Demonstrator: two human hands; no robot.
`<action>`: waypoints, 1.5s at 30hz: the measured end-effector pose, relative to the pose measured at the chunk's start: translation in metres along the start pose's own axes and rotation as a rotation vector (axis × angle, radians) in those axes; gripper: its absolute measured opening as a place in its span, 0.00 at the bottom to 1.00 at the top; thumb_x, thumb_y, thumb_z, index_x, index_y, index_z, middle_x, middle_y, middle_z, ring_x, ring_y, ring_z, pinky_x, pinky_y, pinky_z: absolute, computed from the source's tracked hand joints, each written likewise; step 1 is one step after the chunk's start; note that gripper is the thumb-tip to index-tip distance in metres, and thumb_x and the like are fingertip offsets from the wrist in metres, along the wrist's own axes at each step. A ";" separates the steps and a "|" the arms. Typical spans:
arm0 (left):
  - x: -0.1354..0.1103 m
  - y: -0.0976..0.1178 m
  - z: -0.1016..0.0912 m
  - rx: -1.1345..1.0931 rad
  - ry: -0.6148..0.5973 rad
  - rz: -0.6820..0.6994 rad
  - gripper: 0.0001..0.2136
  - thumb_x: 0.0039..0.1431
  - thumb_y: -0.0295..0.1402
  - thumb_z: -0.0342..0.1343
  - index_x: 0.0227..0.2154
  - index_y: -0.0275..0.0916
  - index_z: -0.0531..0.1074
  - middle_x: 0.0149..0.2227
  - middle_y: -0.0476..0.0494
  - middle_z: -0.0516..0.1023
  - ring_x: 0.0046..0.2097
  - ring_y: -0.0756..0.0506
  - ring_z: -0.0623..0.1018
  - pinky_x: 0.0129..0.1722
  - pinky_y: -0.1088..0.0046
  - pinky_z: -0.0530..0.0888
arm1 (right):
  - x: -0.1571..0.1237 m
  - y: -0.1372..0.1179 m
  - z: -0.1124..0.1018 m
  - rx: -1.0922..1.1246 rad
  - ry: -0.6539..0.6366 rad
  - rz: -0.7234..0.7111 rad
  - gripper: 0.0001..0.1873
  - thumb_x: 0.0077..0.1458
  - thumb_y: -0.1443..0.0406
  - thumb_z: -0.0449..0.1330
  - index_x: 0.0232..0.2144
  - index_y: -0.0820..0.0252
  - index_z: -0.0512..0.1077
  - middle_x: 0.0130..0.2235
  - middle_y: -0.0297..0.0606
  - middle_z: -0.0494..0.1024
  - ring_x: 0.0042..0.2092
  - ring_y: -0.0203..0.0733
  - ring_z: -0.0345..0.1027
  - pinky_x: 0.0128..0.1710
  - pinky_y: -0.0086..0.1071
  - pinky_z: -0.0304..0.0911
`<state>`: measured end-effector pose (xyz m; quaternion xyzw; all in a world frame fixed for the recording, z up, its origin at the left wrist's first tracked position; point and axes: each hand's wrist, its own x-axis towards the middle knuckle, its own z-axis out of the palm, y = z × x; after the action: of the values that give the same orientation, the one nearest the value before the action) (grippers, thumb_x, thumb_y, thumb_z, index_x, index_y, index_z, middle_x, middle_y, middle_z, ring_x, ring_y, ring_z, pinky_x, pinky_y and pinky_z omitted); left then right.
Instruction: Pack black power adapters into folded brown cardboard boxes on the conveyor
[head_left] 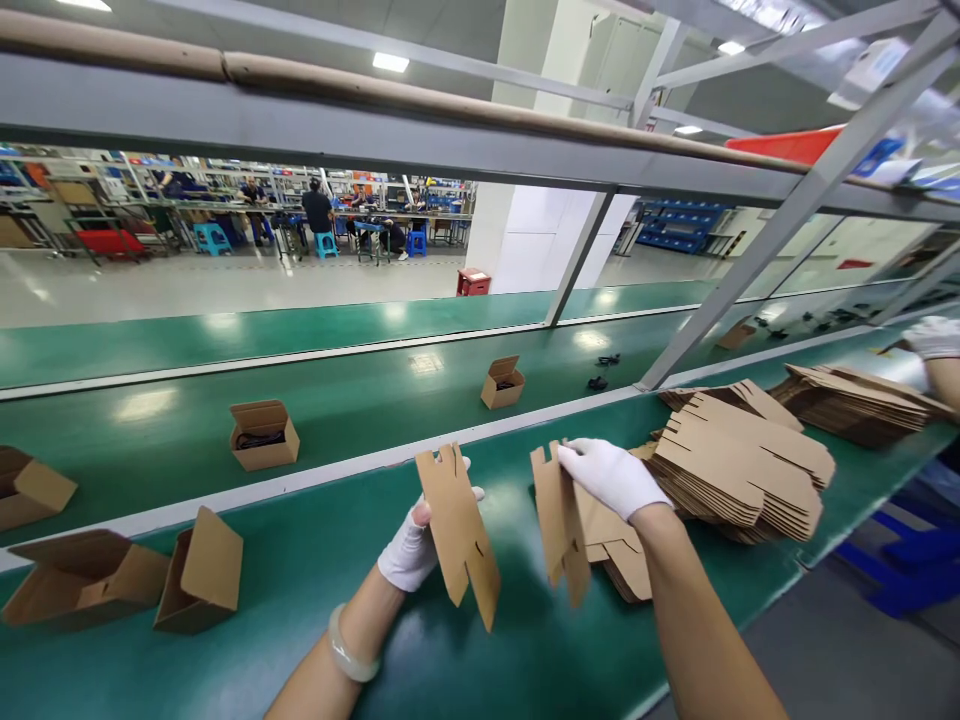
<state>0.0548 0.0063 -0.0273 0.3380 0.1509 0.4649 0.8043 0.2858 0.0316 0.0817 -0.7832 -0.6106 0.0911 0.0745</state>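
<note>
My left hand [414, 545], in a white glove, grips a flat die-cut cardboard piece [459, 530] with slots at its top and a split lower end. To its right, my gloved right hand [611, 475] pinches a second folded cardboard piece [556, 520] by its upper edge, over the green work surface. Close beside that hand lies a large stack of flat cardboard blanks [739, 460], and some lower blanks [622, 550] show partly behind my right wrist. Two open cardboard boxes, one wide [86, 585] and one smaller [201, 570], stand at the left.
Beyond a pale rail, a green conveyor belt carries open boxes [266, 437] [502, 383] with dark items inside and loose black parts [600, 383]. A metal post [720, 270] rises at the right. Another person's gloved hand [934, 337] is by a farther blank stack [855, 400].
</note>
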 end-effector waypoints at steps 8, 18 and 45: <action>-0.007 0.004 0.021 0.149 -0.096 -0.032 0.51 0.34 0.60 0.60 0.62 0.43 0.50 0.52 0.34 0.69 0.54 0.32 0.68 0.52 0.52 0.63 | -0.022 -0.027 0.034 0.343 -0.116 -0.289 0.14 0.58 0.57 0.46 0.32 0.56 0.69 0.36 0.37 0.76 0.40 0.42 0.69 0.39 0.31 0.61; -0.005 0.006 0.018 0.237 -0.052 -0.014 0.47 0.39 0.55 0.61 0.62 0.45 0.49 0.59 0.36 0.62 0.56 0.31 0.65 0.54 0.51 0.64 | -0.017 -0.049 0.058 1.030 -0.396 -0.232 0.11 0.49 0.58 0.53 0.23 0.60 0.66 0.27 0.34 0.72 0.32 0.40 0.66 0.32 0.32 0.63; 0.003 0.020 0.007 0.633 0.294 0.158 0.28 0.50 0.45 0.58 0.51 0.36 0.62 0.49 0.38 0.72 0.49 0.37 0.73 0.48 0.61 0.70 | -0.036 -0.059 0.039 -0.003 0.475 -0.913 0.13 0.58 0.60 0.49 0.35 0.61 0.70 0.35 0.45 0.73 0.40 0.48 0.63 0.46 0.43 0.56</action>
<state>0.0471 0.0129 -0.0083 0.5104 0.3749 0.4994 0.5912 0.2121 0.0117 0.0589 -0.4360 -0.8567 -0.1319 0.2422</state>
